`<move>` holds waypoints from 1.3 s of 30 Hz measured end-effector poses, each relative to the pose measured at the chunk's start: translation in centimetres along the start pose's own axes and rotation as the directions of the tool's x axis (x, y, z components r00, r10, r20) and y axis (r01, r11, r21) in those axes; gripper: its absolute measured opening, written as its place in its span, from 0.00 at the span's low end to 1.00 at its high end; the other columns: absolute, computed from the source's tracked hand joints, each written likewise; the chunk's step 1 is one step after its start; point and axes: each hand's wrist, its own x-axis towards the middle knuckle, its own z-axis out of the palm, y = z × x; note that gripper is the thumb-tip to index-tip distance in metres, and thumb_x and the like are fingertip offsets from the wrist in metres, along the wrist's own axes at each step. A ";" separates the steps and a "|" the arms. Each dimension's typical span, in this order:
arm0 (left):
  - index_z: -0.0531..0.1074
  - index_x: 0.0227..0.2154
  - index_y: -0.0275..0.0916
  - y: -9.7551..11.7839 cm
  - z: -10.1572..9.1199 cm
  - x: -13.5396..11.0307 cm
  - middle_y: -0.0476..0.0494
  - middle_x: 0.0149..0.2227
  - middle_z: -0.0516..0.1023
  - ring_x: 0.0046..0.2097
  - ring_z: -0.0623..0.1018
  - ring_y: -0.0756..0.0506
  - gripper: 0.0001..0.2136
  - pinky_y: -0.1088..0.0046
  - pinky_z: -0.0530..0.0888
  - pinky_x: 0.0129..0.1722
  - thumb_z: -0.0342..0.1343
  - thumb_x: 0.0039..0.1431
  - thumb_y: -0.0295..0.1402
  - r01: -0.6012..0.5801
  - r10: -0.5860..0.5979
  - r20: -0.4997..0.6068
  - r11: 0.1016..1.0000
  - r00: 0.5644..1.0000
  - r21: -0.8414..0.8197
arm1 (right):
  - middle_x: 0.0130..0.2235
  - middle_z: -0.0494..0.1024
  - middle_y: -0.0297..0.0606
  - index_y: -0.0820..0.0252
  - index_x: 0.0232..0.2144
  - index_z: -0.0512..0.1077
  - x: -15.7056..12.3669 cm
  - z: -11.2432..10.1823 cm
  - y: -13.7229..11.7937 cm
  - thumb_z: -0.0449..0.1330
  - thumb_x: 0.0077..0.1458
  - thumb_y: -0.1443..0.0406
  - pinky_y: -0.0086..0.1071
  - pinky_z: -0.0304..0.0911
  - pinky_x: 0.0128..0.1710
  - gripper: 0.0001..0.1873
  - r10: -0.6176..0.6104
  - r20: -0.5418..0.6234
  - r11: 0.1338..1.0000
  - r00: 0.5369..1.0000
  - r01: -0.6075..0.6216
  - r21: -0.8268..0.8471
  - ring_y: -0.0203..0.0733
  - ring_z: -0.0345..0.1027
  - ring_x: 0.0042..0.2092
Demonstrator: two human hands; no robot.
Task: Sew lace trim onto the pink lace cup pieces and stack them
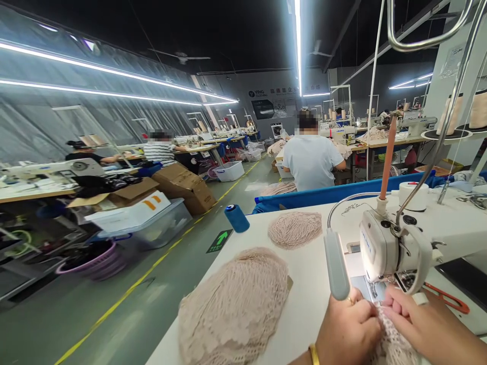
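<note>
My left hand [348,329] is closed on a piece of pink lace fabric [395,347] at the bottom of the view, just in front of the white sewing machine head [391,248]. My right hand [426,324] pinches the same lace from the right, with its fingers close under the needle area. A gold bangle sits on my left wrist. A large pile of pink lace pieces [236,309] lies on the white table [304,284] to the left, and a smaller pile [296,229] lies further back.
A blue thread cone [236,218] stands near the table's far left edge. A grey lamp arm [337,263] hangs beside the machine. Red snips [449,300] lie at the right. A person in a pale shirt [312,159] sits ahead. Boxes and bins [152,213] line the aisle at left.
</note>
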 end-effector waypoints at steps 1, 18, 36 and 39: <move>0.75 0.30 0.42 0.0 0.0 0.1 0.51 0.27 0.77 0.33 0.73 0.46 0.10 0.63 0.59 0.34 0.61 0.70 0.28 0.008 -0.008 -0.010 1.000 1.000 -0.009 | 0.30 0.82 0.31 0.50 0.36 0.75 0.0 -0.6 0.3 0.55 0.69 0.66 0.31 0.62 0.26 0.11 -0.073 -0.002 0.997 0.997 0.073 -0.008 0.41 0.73 0.25; 0.82 0.36 0.47 0.0 1.1 -2.2 0.46 0.32 0.79 0.37 0.77 0.42 0.04 0.62 0.67 0.39 0.65 0.66 0.38 0.201 -0.201 0.066 0.980 0.977 0.008 | 0.45 0.89 0.35 0.50 0.51 0.78 0.3 -0.8 2.3 0.56 0.60 0.73 0.33 0.74 0.42 0.22 -0.467 0.002 0.882 0.884 0.466 -0.076 0.44 0.82 0.38; 0.80 0.36 0.48 0.6 1.6 -1.3 0.46 0.34 0.80 0.36 0.75 0.41 0.05 0.62 0.68 0.40 0.64 0.68 0.40 0.319 -0.327 0.114 0.945 0.938 0.076 | 0.45 0.89 0.36 0.51 0.52 0.79 0.4 -0.5 2.6 0.52 0.66 0.71 0.37 0.77 0.41 0.21 -0.433 -0.020 0.869 0.901 0.411 -0.274 0.47 0.86 0.41; 0.80 0.36 0.48 0.8 1.7 -1.4 0.46 0.35 0.80 0.37 0.75 0.41 0.05 0.62 0.68 0.41 0.64 0.68 0.39 0.342 -0.349 0.105 0.936 0.931 0.078 | 0.47 0.89 0.35 0.50 0.53 0.79 0.2 -0.2 2.9 0.53 0.66 0.71 0.37 0.77 0.42 0.21 -0.421 -0.027 0.880 0.907 0.400 -0.257 0.47 0.85 0.43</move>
